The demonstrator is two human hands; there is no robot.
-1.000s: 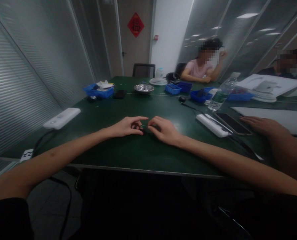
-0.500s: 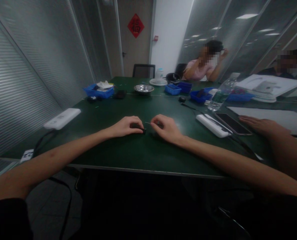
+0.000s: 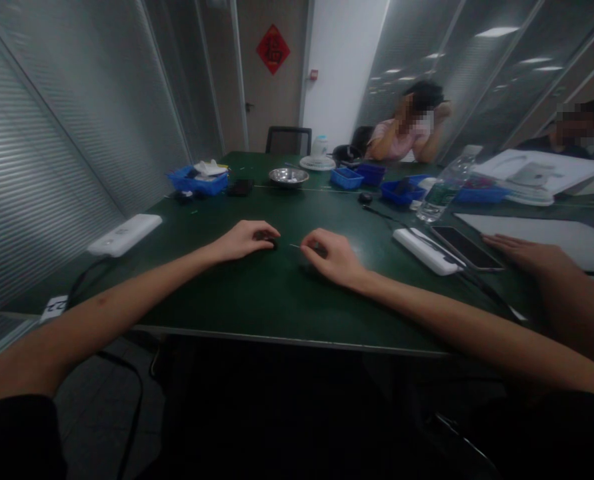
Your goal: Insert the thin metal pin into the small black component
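Room: slatted blinds (image 3: 21, 180) behind glass at left | rear: wooden door (image 3: 247, 80) with a red diamond sign (image 3: 273, 49) (slightly blurred), white wall (image 3: 341, 67) beside it | furniture: dark green table (image 3: 257, 300), black chair (image 3: 289, 141) | light: dim, ceiling lamps mirrored at right
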